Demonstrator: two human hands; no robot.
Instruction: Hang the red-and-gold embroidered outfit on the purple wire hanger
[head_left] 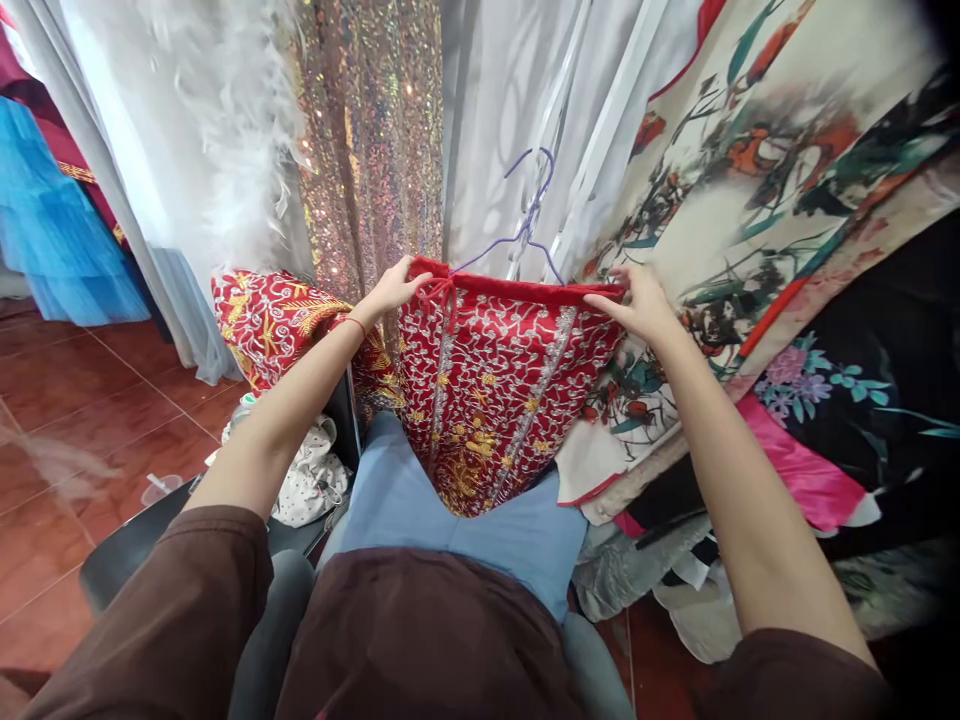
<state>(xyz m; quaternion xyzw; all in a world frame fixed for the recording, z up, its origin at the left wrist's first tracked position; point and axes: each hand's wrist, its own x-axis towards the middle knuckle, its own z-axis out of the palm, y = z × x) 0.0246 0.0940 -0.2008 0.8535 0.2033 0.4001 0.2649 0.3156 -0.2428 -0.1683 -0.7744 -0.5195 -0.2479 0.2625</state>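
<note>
Left hand (399, 287) and right hand (641, 308) pinch the red garment (495, 390), perhaps squaring it on the far hanger (533, 203), attachment unclear; next likely needs level tension.

Premises consistent with a costume shop or dress storeroom; which, cannot be determined. Evidence noted: white feathered garment (240, 140), sequined cloth (367, 150) and floral-print garment (757, 160) hung close together; blue ruffled skirt (64, 230) to one side; purple hanger (529, 222) behind a red embroidered skirt (491, 390); red tiled floor (41, 480).
</note>
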